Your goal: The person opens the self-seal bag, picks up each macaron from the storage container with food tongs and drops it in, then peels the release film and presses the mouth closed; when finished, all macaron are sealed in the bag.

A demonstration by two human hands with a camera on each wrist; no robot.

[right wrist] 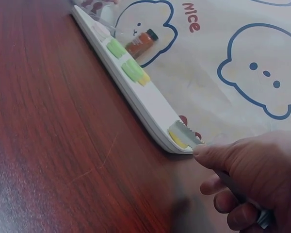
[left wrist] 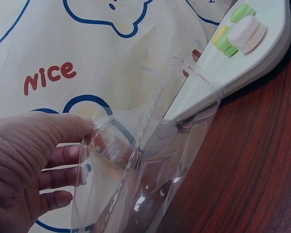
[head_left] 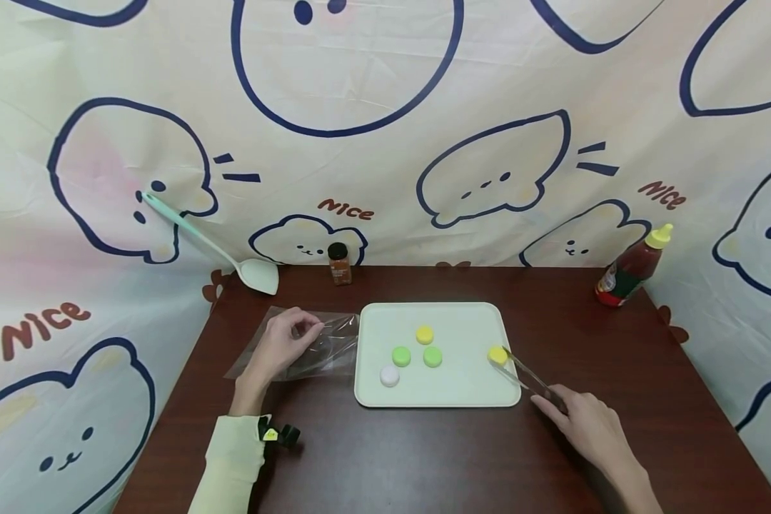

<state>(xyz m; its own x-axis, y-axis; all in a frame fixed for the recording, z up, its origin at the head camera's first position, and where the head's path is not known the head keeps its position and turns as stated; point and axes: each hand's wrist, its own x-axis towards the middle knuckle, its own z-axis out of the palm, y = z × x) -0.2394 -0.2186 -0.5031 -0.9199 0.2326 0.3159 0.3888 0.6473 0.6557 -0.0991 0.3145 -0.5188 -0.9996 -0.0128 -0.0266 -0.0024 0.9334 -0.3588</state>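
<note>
My left hand [head_left: 289, 341] pinches the edge of a clear plastic bag [left wrist: 155, 165], which lies left of a white tray [head_left: 462, 392] and reaches to its rim. In my right hand [head_left: 585, 425] is a pair of metal tongs [head_left: 532, 375]; their tips are at a yellow macaron [head_left: 497, 355] by the tray's right edge. Whether the tips squeeze it, I cannot tell. Toward the tray's left and middle sit another yellow macaron [head_left: 425, 334], a green macaron [head_left: 401, 356], a second green macaron [head_left: 432, 356] and a whitish macaron [head_left: 389, 375].
A pale green spatula [head_left: 257, 275] leans on the patterned cloth backdrop at the back left. Near the back edge of the dark wooden table [head_left: 385, 457] stands a small brown jar with a black cap [head_left: 339, 265]. A red sauce bottle with a yellow cap [head_left: 631, 270] stands at the back right.
</note>
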